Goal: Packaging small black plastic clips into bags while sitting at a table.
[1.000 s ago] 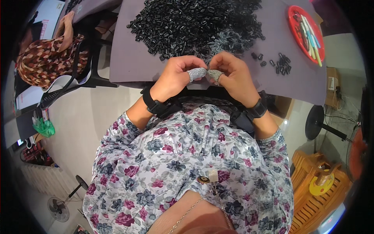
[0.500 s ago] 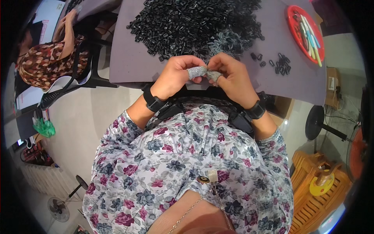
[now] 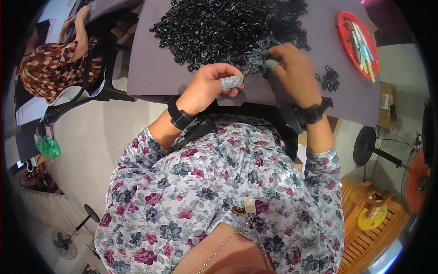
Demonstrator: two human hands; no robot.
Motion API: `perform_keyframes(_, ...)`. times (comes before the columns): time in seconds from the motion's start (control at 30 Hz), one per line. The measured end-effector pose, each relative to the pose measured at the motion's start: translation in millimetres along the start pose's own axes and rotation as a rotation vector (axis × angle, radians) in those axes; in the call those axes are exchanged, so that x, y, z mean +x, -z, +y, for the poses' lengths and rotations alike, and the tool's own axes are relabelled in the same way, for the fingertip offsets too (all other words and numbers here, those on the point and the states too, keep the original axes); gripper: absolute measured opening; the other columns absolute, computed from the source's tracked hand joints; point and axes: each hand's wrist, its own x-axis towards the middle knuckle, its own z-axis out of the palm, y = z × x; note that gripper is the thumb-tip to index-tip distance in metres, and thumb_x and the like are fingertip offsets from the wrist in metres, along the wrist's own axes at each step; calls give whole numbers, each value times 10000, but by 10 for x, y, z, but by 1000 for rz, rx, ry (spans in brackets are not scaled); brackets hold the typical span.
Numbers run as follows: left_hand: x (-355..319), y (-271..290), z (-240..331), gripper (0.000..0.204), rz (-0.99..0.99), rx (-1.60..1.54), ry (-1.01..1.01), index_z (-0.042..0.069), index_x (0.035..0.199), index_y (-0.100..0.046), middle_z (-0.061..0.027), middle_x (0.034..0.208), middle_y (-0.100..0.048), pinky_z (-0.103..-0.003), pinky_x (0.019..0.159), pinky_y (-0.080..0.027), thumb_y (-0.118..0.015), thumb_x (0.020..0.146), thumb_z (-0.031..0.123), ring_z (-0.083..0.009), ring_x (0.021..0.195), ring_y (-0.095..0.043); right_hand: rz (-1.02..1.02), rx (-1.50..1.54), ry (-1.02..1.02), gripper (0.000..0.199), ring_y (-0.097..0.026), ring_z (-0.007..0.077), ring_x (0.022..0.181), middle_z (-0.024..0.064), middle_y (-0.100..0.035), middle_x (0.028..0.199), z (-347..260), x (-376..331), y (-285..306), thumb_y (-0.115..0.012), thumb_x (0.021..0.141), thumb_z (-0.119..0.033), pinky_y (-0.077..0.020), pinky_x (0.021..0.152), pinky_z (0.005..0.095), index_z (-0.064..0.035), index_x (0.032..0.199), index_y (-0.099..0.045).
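Black plastic heap (image 3: 228, 27), perhaps clips, beside red tray (image 3: 345, 39)

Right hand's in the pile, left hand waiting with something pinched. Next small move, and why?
Probably: right hand pinches one piece from the grey pieces beside the black pile and brings it to the left hand, which holds a small pin pointing toward it.

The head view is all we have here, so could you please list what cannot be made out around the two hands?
- What the left hand pinches: only a thin tip shows past the grey thumb cover; too small to identify.
- Right hand: its fingertips are blurred and sunk in the grey pieces, so any grasp is unclear.
- Black pieces: the pile is cut off by the top edge.
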Motion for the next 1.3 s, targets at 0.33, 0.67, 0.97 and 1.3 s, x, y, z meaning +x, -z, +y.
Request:
perform_keyframes(0.33,-22,32,-3,136,-40,-9,-27,48,1122,-708,-38,1004,-747,-206,748,-548,-639,1008,74,-61,807,-678,-153,2,-45,269,-646,386,885,131,-630,1027,-43,-36,89,-648,822,28,-524,767,454,-42,1082,-648)
perform_keyframes(0.67,-20,4,5,132,-35,-23,-13,49,1121,-706,-45,1008,-748,-212,751,-548,-649,1006,79,-65,808,-676,-115,-14,-29,306,-666,358,869,116,-636,1034,-159,-235,10,-663,822,28,-538,760,424,-62,1114,-673)
perform_keyframes(0.97,-21,-2,17,144,-35,-12,-8,41,1133,-701,-57,1015,-749,-219,765,-560,-639,1005,67,-71,821,-689,-42,63,-83,266,-679,354,919,142,-667,1020,32,-255,164,-658,817,14,-550,783,411,-44,1076,-678)
perform_keyframes(1.3,-12,16,-9,153,-22,-31,-12,38,1143,-698,-70,1031,-753,-221,777,-566,-639,1007,73,-79,828,-697,-104,-106,-5,273,-666,369,877,115,-639,996,-57,-66,-78,-650,833,-2,-541,744,445,-80,1092,-689)
